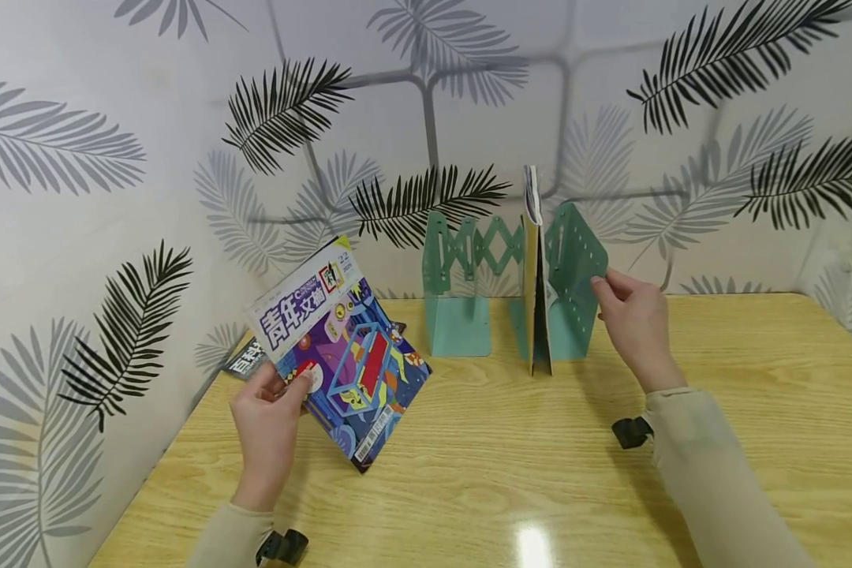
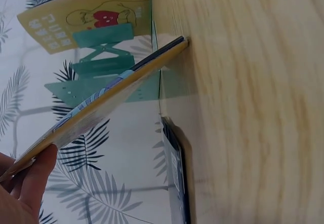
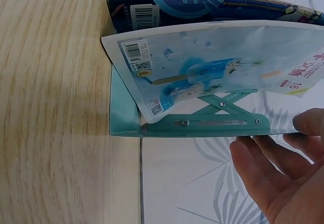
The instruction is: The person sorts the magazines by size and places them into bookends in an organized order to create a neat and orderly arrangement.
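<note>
My left hand (image 1: 266,430) grips a colourful magazine (image 1: 358,359) by its left edge, thumb on the front cover. The magazine is tilted in the air above the left part of the table. At the back stands a green metal expandable bookend (image 1: 460,327) with a crisscross lattice. Inside its right part, magazines (image 1: 537,284) stand upright; a yellow cover (image 2: 96,16) shows in the left wrist view and a pale blue one (image 3: 202,57) in the right wrist view. My right hand (image 1: 635,327) pinches the edge of the bookend's right end plate (image 1: 582,268).
Behind the held magazine, another dark magazine (image 1: 247,360) lies on the wooden table (image 1: 468,473), partly hidden. A wall (image 1: 184,95) with a leaf pattern rises directly behind the bookend and along the left side. Each wrist carries a small black device.
</note>
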The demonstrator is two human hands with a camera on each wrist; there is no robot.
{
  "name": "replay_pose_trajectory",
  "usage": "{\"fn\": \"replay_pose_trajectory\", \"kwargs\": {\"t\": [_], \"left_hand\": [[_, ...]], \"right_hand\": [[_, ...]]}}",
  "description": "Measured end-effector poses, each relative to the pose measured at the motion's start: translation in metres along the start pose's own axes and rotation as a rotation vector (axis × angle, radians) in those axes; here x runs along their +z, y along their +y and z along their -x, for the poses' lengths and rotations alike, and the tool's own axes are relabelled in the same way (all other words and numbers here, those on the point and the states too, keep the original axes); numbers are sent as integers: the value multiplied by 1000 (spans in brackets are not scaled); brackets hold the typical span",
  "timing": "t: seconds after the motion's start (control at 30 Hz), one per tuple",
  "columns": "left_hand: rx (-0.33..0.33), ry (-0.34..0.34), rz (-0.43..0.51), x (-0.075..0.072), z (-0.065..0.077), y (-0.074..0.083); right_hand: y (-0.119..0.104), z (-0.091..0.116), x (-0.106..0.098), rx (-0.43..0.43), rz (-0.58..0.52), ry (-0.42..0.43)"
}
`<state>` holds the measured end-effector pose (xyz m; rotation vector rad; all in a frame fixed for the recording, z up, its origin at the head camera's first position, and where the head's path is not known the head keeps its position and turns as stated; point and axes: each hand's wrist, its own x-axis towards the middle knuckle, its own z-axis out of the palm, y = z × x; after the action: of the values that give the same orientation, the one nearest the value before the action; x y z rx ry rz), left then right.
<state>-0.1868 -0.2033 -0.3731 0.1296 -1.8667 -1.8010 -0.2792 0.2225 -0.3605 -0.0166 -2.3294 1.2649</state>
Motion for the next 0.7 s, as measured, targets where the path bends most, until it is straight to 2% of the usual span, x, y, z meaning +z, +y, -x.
{"fn": "replay_pose_trajectory", "kwargs": {"t": [0.17,0.4,0.6,0.7], "left_hand": [[30,11,11,6,14,3],[140,32,-39,12,31,6],[205,-4,-29,20,39,9],[222,-33,6,24,40,9]], "right_hand": [[1,0,-1,4,-12,-6],[3,0,0,-5,-18,-11],[3,1,1,1,-26,-14],[3,1,1,2,-25,-12]]}}
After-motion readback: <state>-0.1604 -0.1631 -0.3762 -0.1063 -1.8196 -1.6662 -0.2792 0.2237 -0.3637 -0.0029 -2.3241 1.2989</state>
